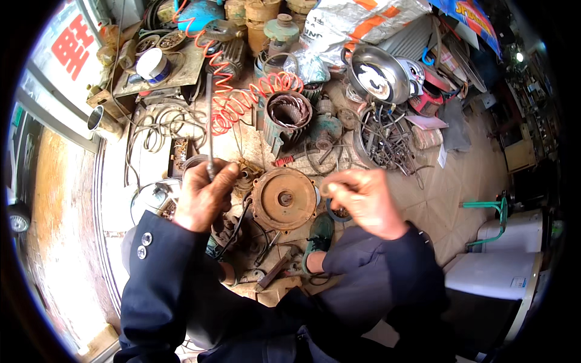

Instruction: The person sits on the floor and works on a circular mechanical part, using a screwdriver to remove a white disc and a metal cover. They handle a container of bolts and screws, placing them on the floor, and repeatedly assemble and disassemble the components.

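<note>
My left hand (209, 193) is closed round a long thin metal rod (210, 115) that points away from me. To its right, my right hand (363, 198) is pinched, with fingertips and thumb together; what sits between them, if anything, is too small to make out. Between and just below the hands lies a round rusty motor end cover (272, 209) with a hub in its centre. Behind it stands a green finned motor housing (279, 134) with windings inside. A red-handled tool (283, 161) lies between housing and cover.
A hammer (273, 272) lies near my feet. At the right is a metal basin (378, 160) full of loose tools and bolts, with a steel pan (380, 72) behind it. A red coiled hose (227, 103) and looped cables (160, 127) spread at the left.
</note>
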The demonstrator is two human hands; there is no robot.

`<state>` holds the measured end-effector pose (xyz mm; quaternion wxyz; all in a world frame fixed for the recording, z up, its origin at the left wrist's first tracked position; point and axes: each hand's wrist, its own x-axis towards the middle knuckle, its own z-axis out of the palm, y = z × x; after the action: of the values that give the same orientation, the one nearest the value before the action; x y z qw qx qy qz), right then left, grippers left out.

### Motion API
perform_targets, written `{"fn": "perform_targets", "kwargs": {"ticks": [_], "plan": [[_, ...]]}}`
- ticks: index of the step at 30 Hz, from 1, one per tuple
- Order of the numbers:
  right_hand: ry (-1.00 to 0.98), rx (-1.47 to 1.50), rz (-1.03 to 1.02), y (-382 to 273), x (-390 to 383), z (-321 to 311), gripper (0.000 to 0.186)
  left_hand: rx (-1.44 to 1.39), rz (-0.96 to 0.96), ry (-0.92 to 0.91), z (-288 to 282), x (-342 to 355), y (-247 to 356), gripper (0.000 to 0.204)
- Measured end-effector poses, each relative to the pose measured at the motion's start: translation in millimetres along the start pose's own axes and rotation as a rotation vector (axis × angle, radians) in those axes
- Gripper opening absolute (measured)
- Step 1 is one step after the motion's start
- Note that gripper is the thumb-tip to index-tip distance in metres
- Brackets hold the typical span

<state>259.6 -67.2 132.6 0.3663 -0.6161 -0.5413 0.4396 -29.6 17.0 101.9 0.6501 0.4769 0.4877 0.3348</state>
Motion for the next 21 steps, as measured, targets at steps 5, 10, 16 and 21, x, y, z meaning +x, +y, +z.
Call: {"fn": "perform_targets", "kwargs": {"ticks": [5,10,16,21], "plan": [[0.046,0.134,0.137,74,5,44,0.015,0.034,0.027,-0.027,4,-2,-7,0.021],[0.020,0.099,0.156,77,16,57,0.017,0.078,0.032,0.001,-6,1,-3,0.022],[-0.011,0.032,0.158,80,23,64,0.019,0.125,0.059,0.008,-7,2,-5,0.023],[-0.027,-0.045,0.143,83,24,66,0.019,0.127,0.057,0.020,-5,0,-1,0.023]]}}
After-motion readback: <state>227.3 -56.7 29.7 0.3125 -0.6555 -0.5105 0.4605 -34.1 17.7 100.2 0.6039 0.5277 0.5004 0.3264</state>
